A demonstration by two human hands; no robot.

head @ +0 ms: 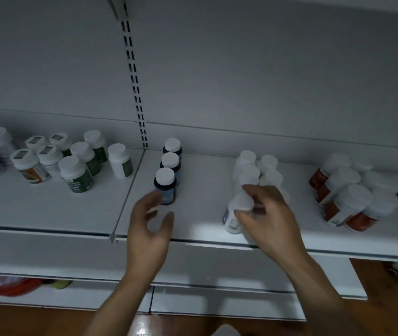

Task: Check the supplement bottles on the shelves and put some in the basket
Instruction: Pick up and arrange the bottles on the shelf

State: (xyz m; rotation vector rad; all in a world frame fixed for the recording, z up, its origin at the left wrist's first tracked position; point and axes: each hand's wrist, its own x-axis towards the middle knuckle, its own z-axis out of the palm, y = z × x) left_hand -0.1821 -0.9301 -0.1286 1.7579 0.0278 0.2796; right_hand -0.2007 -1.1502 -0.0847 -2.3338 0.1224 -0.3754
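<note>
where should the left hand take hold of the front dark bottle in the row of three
Probably around its labelled body, below the white cap, coming from the front-left. The front dark bottle stands upright, two more bottles stand close behind it, and only open shelf lies in front and to its left, where the left hand hovers open.
</note>
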